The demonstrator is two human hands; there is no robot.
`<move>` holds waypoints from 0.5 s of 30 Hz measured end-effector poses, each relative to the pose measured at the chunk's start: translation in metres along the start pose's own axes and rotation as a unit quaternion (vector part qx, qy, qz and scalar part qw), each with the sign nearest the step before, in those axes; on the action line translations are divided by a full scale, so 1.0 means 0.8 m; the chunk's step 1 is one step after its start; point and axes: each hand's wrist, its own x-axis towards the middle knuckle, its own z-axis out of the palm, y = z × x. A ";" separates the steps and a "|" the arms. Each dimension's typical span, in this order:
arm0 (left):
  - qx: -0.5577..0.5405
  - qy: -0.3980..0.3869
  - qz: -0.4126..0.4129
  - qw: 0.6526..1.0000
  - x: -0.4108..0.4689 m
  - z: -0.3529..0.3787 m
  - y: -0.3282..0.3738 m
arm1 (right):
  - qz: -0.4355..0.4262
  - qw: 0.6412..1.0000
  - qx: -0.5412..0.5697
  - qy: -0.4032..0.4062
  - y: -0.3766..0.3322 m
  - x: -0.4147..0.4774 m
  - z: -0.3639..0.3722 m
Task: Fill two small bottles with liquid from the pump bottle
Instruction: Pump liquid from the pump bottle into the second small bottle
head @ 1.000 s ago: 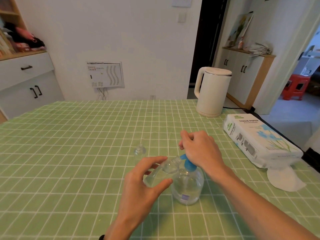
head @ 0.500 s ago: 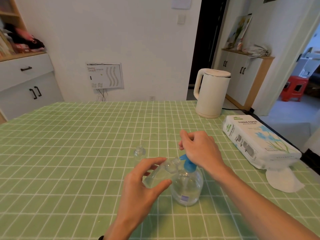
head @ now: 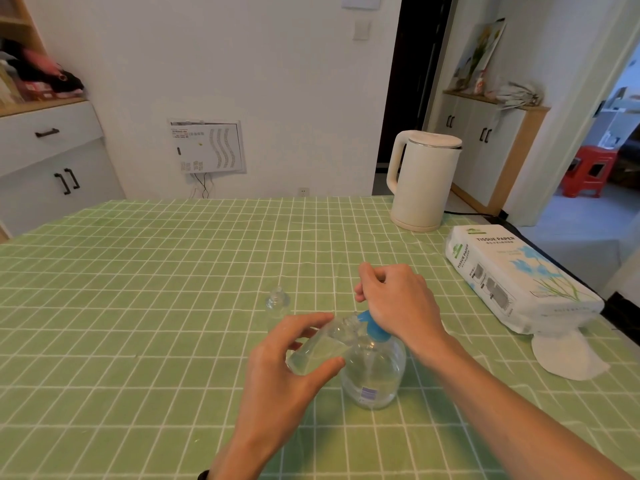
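Note:
A clear round pump bottle (head: 375,372) with a blue pump head (head: 373,325) stands on the green checked tablecloth. My right hand (head: 398,299) lies closed over the top of the pump. My left hand (head: 287,372) holds a small clear bottle (head: 320,348) tilted, its mouth up against the blue nozzle; liquid shows inside it. A second small clear bottle (head: 277,301) stands upright on the cloth, a little beyond and left of my hands.
A white electric kettle (head: 420,181) stands at the table's far right, its cord running off the edge. A pack of tissue paper (head: 512,275) lies along the right edge, with a white tissue (head: 568,355) in front of it.
Both hands and the bottles stay almost where they were. The camera has shifted slightly, nothing else moved.

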 end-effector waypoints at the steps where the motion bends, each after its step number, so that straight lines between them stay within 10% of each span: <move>1: 0.001 0.000 0.001 1.000 0.000 0.000 0.000 | -0.001 1.000 0.000 -0.002 0.000 0.001 -0.001; 15: 0.006 0.002 0.007 1.000 0.001 0.002 -0.002 | 0.005 1.000 -0.006 -0.007 -0.001 0.004 -0.001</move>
